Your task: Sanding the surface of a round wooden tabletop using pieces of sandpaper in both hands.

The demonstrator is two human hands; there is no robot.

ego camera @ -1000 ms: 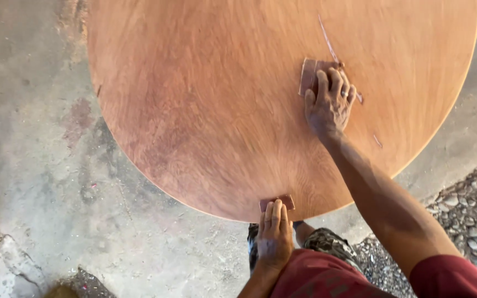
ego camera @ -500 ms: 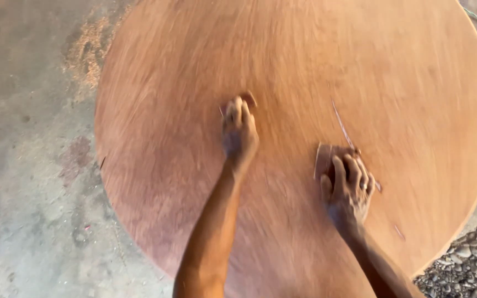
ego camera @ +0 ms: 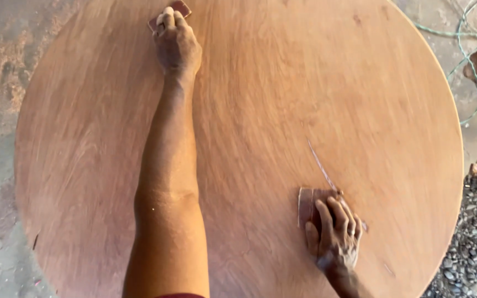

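**Across the round top, two hands, two sanding pieces**

On the far side of the tabletop, the left hand is stretched out at full reach, fingers curled down over a small reddish sandpaper piece pressed flat to the wood. Nearer, toward the right edge, the right hand bears down with spread fingers on a second sandpaper pad, also flat on the surface. A thin pale scratch runs just beyond that pad.

To sand well here, I judge that the strokes should follow the grain, with even pressure through flat fingers, since a lifted corner could gouge. The fully stretched arm gives weak pressure; shorter reaches would likely cut more evenly.
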